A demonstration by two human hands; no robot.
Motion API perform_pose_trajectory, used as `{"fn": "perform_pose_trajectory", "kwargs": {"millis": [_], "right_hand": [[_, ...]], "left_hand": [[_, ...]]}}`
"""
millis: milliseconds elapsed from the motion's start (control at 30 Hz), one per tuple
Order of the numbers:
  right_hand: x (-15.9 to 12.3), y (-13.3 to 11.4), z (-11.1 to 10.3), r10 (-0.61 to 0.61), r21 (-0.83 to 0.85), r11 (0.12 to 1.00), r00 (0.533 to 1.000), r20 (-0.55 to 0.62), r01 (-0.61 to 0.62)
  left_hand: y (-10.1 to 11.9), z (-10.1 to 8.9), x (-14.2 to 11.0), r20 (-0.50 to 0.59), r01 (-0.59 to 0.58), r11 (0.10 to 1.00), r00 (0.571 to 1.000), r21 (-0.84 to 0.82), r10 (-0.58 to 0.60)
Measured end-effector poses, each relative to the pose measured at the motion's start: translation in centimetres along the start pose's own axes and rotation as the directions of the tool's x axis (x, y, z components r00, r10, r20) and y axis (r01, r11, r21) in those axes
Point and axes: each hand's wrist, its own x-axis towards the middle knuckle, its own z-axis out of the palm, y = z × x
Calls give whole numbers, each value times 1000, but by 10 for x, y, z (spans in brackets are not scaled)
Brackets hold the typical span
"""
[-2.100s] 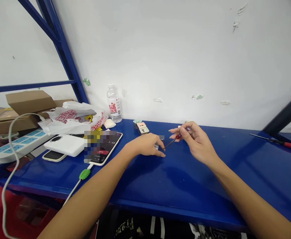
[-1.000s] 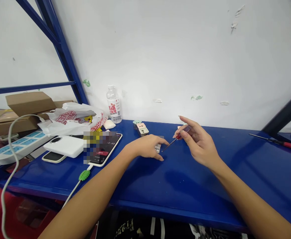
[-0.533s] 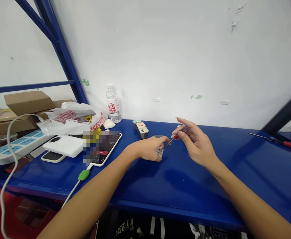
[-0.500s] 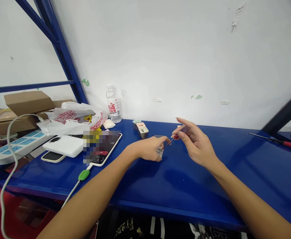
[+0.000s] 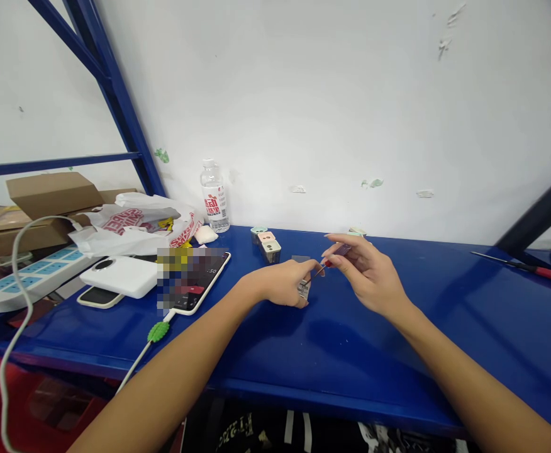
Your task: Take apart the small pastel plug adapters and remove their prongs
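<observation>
My left hand (image 5: 281, 282) rests on the blue shelf (image 5: 351, 340) with its fingers closed round a small grey part (image 5: 303, 290), held tilted up on edge. My right hand (image 5: 366, 272) pinches a small screwdriver (image 5: 328, 263) with a red handle, and its thin tip points down-left into the part. Just behind my hands stand three little cube-shaped blocks (image 5: 267, 241), pink, beige and green-topped. Another small green-topped piece (image 5: 357, 232) shows behind my right fingers.
A phone (image 5: 195, 280) on a white cable (image 5: 136, 362), a white power bank (image 5: 121, 275) and a second phone (image 5: 95, 296) lie left. Behind: a plastic bag (image 5: 138, 225), water bottle (image 5: 214, 196), cardboard boxes (image 5: 44, 204), power strip (image 5: 25, 275). A long red screwdriver (image 5: 530, 269) lies far right.
My left hand has tipped the small part up from the shelf and curled round it. My right hand has brought the screwdriver tip in closer to the part and dropped slightly.
</observation>
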Motion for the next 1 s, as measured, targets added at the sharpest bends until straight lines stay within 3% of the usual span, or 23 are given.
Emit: {"fn": "perform_pose_trajectory", "kwargs": {"millis": [167, 333, 500, 667, 833, 1000], "right_hand": [[0, -4, -4, -119, -247, 963, 993, -15, 112], [-2, -7, -3, -105, -173, 979, 994, 20, 107], [-1, -7, -4, -197, -331, 926, 980, -14, 182], [-1, -9, -4, -101, -266, 957, 993, 69, 116], [0, -8, -5, -147, -318, 939, 989, -20, 133], [-2, -10, -5, -101, -295, 949, 993, 59, 114]], "left_hand": [[-1, 0, 1, 4, 15, 1000, 1000, 6, -15], [-1, 0, 1, 24, 29, 1000, 999, -5, -29], [-2, 1, 2, 13, 33, 999, 999, -17, -32], [-2, 2, 1, 16, 33, 999, 999, -32, -33], [-1, 1, 1, 15, 37, 998, 999, -50, -36], [-3, 1, 1, 13, 34, 999, 999, -25, -33]]}}
